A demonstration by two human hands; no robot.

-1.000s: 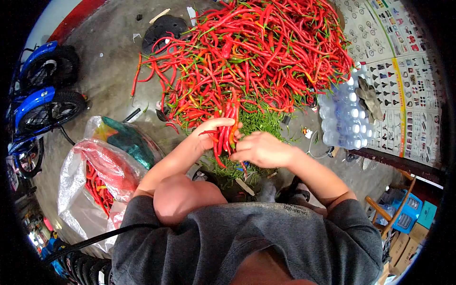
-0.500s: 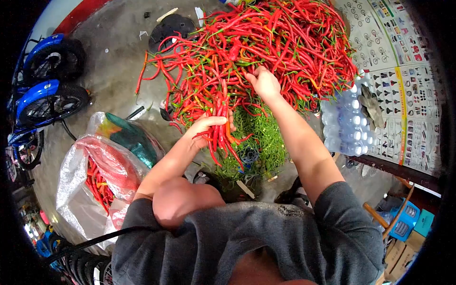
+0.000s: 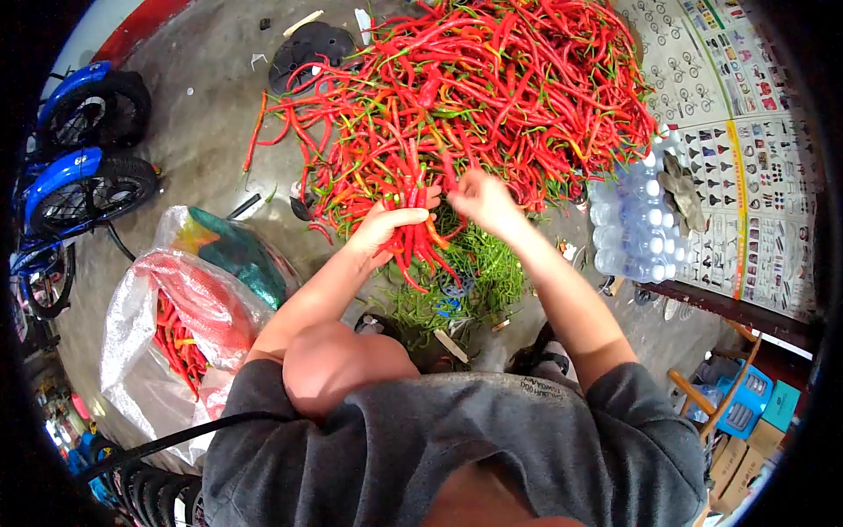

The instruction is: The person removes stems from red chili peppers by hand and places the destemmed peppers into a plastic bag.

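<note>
My left hand is closed around a bunch of long red chili peppers, thumb across the front, with their ends hanging below the palm. Just to its right, my right hand is slightly blurred, its fingers pinched on a single red chili pepper that is smeared by motion. Beyond both hands spreads a large heap of red chili peppers, many with green stems. Under and in front of the hands lies a pile of green stems.
An open plastic sack with red chilies inside stands at left. Bicycles with blue fenders are farther left. Packed water bottles sit at right beside a printed poster. A black disc lies on the floor behind.
My right hand has come from the heap down and left, close to the bunch, with a chili pepper in its fingers. My left hand keeps its hold, turned slightly.
</note>
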